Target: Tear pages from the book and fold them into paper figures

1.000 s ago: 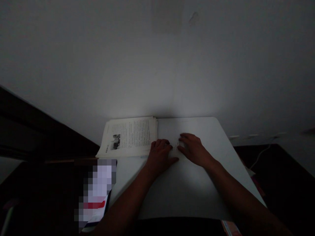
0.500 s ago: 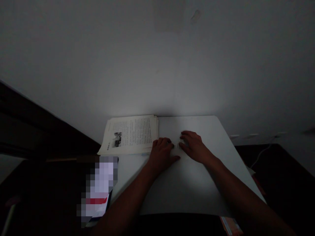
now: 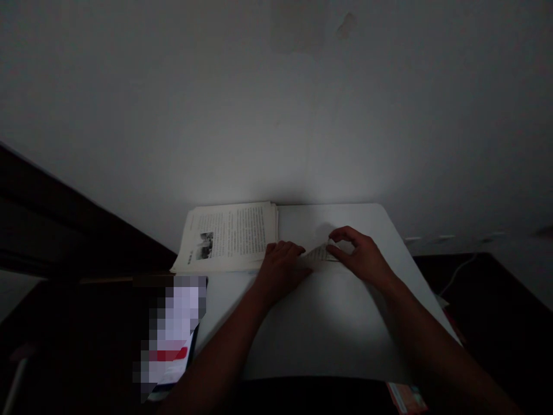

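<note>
A small piece of printed paper (image 3: 318,252), seemingly folded, lies on the white table between my hands. My right hand (image 3: 363,256) pinches its right end between thumb and fingertips, lifting it slightly. My left hand (image 3: 283,268) rests palm down over the paper's left end, with fingers laid out and thumb apart. Part of the paper is hidden under the left hand. Left of that hand, a stack of printed sheets (image 3: 228,236) with a small black-and-white picture lies at the table's back left, near my left fingers.
The white table (image 3: 319,334) stands against a pale wall (image 3: 276,127). At its left edge lies a phone (image 3: 175,334) with a lit, blurred screen. An orange packet-like item (image 3: 406,397) shows at the front edge. A white cable (image 3: 460,271) runs along the right wall.
My right hand has moved right and closed into a pinch on the paper, raising its right end, so more print shows. The left hand has shifted slightly left.
</note>
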`<state>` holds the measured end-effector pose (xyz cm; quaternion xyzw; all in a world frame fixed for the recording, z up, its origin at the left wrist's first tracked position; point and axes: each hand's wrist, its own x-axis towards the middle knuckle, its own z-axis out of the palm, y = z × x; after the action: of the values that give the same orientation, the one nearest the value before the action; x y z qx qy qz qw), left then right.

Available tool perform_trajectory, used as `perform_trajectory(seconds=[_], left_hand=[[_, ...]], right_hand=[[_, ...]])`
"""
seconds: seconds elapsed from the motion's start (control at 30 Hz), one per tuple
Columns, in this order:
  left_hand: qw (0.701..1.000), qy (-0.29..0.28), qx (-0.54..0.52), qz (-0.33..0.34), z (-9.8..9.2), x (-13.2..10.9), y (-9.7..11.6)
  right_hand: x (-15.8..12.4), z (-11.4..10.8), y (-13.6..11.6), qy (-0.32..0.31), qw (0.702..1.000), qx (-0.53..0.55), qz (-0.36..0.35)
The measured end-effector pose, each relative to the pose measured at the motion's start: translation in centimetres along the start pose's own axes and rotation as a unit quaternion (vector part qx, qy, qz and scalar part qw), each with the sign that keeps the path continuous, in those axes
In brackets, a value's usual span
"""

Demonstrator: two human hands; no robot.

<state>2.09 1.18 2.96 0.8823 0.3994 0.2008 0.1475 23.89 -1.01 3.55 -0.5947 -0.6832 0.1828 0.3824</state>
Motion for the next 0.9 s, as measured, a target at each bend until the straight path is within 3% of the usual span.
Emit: perform_trajectory(seconds=[0.17, 0.37, 0.53, 0.77, 0.9], left_hand=[[0.999, 0.032, -0.016, 0.017, -0.7, -0.1, -0.7], [0.999, 0.033, 0.006, 0.034, -0.4, -0.1, -1.6], [0.999, 0.018, 0.015, 0.045, -0.2, 0.0, -1.8], [0.998, -0.024, 0.032, 0.05, -0.3, 0.1, -1.7], [0.997, -0.029, 0.044, 0.055, -0.1, 0.1, -1.6]], right_hand=[[-0.5, -1.6, -1.0, 0.015, 0.998, -0.01, -0.054], [-1.2, -2.1, -1.3, -0.066, 0.992, 0.022, -0.108], [-1.5, -2.5, -1.1, -0.12, 0.988, 0.026, -0.093], [-2.1, -2.4, -1.7, -0.232, 0.968, -0.045, -0.081], [-2.5, -1.9, -1.5, -0.254, 0.958, -0.088, -0.1]])
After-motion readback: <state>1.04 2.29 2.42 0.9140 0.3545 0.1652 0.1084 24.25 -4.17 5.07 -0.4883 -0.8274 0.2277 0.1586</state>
